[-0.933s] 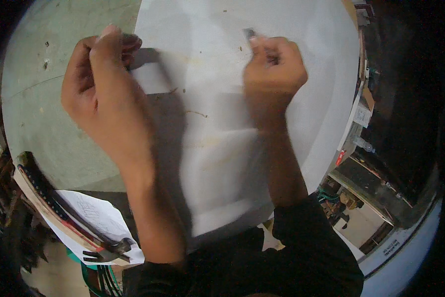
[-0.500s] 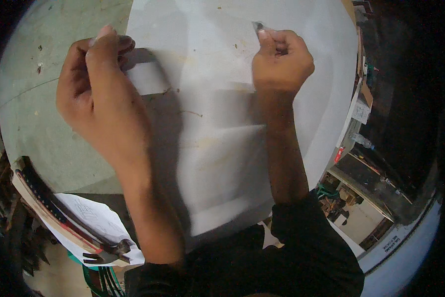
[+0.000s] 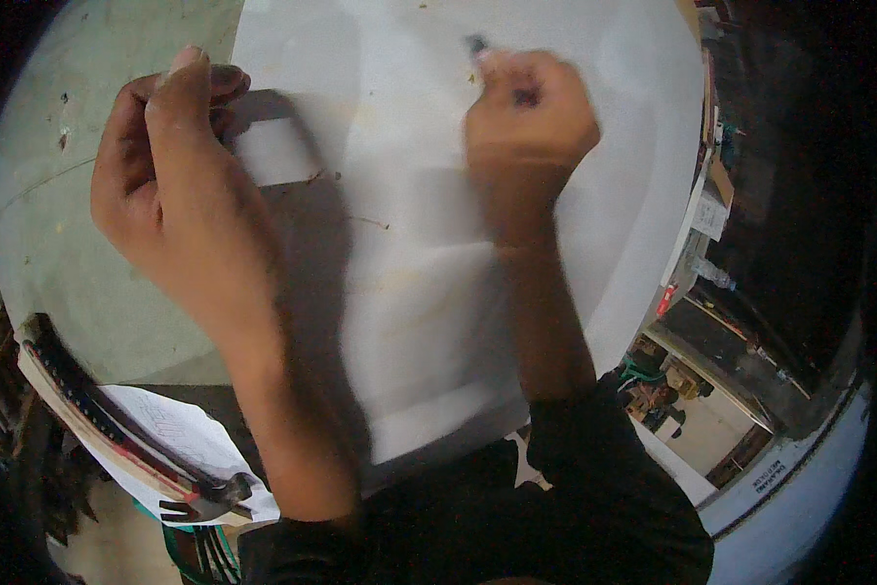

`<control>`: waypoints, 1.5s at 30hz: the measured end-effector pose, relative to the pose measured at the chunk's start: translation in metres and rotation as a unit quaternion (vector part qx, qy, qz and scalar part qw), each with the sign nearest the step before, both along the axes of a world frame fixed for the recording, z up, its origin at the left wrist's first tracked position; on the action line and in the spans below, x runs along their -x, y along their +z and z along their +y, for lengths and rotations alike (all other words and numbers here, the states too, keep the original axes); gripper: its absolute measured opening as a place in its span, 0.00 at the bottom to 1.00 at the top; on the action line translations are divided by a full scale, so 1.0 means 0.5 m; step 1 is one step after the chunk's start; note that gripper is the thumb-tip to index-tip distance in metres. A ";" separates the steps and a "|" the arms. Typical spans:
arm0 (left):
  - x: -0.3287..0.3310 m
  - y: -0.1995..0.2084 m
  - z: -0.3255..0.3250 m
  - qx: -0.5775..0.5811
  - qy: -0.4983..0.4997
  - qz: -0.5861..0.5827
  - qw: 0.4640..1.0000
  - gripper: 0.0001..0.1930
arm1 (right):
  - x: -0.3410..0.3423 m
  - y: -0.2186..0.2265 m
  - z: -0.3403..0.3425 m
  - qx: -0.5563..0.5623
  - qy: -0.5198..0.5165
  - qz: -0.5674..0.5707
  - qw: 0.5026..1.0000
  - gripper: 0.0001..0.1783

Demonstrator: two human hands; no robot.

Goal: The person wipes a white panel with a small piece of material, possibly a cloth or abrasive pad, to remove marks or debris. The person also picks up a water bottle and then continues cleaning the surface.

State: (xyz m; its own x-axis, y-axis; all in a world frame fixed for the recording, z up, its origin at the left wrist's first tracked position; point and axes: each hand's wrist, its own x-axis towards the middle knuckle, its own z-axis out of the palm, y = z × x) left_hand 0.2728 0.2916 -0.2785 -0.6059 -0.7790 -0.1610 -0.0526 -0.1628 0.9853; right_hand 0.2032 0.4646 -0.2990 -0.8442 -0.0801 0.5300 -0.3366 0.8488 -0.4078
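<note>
My right hand is closed in a pinch over the white sheet. From its fingertips pokes a small dark pointed piece, too blurred to name. At the left, my left hand hovers by the sheet's left edge, thumb raised against curled fingers. Whatever it may pinch is hidden. Below its fingers, a thin brown strand shows against the white surface.
Beneath lies a grey-green tabletop. A hammer with a dark grip rests at the lower left over a paper with drawn lines. Off to the right are a clear plastic bottle and cluttered shelving.
My right hand has shifted left with the small dark piece and is blurred by motion. My left hand sits slightly further left, as does most of the scene.
</note>
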 end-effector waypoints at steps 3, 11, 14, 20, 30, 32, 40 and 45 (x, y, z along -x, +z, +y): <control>0.000 0.001 0.004 0.026 -0.013 -0.005 1.000 0.13 | -0.026 0.006 -0.005 0.005 -0.011 -0.024 1.000 0.03; -0.004 -0.011 0.001 0.049 -0.022 0.022 0.998 0.13 | -0.017 0.012 -0.010 -0.016 0.001 -0.040 0.999 0.05; -0.002 0.004 0.000 0.010 -0.019 -0.031 0.999 0.13 | 0.016 -0.002 0.004 -0.031 0.004 -0.004 1.000 0.05; 0.000 0.000 0.002 0.010 -0.004 0.013 1.000 0.14 | 0.029 0.014 0.024 0.000 0.027 -0.044 0.999 0.04; -0.001 -0.004 0.004 0.032 -0.014 -0.002 0.999 0.13 | 0.076 0.014 0.022 0.015 0.158 -0.067 0.985 0.06; -0.002 -0.008 0.004 0.031 -0.008 -0.001 0.999 0.13 | 0.055 0.019 0.031 -0.005 0.183 -0.092 0.979 0.09; 0.003 -0.009 0.007 0.024 0.007 0.014 1.000 0.12 | 0.082 0.027 0.027 -0.001 0.245 -0.111 0.963 0.14; -0.002 -0.008 0.004 0.028 0.007 -0.010 1.000 0.12 | 0.050 0.037 0.042 -0.058 0.293 -0.140 0.944 0.07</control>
